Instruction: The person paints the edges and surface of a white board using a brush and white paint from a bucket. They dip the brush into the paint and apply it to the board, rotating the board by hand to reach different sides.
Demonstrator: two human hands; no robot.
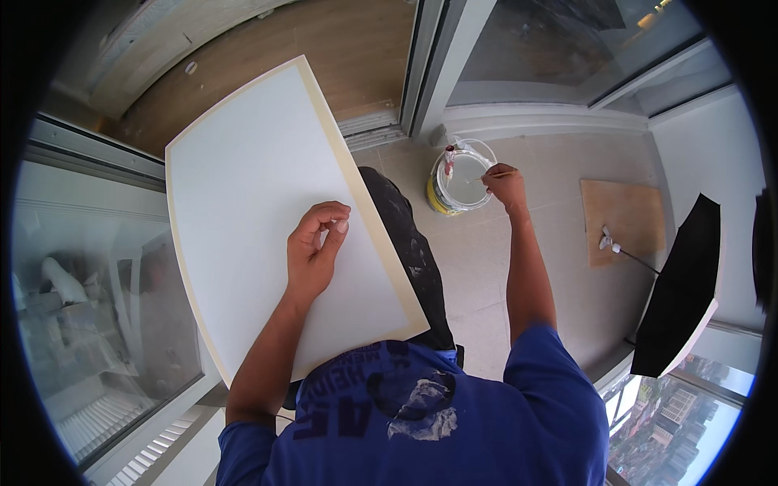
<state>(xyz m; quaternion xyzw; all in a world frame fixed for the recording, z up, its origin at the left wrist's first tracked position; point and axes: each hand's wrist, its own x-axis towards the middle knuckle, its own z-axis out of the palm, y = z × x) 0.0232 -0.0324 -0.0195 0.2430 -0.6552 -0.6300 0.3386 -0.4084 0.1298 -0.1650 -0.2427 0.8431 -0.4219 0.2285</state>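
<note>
My right hand point(506, 186) is closed round a thin paintbrush point(507, 173) with a tan handle, held over the mouth of a round bucket point(442, 199). The brush's tip is too small to make out. Inside the bucket is white paint point(465, 180), and something red and white point(449, 155) stands at its left rim. Above a large white panel point(243, 186) I hold my left hand point(318, 249), fingers loosely curled, thumb apart from them, nothing seen between. Tan tape-like strips point(344, 166) border the panel, which leans across my lap and hides part of my legs.
A brown board point(621, 219) lies on the tiled floor point(551, 166) at the right, with a white lamp-like piece point(608, 240) over it. A black umbrella-shaped shade point(682, 283) stands at far right. Glass doors point(105, 300) flank the left; a window point(681, 413) is at lower right.
</note>
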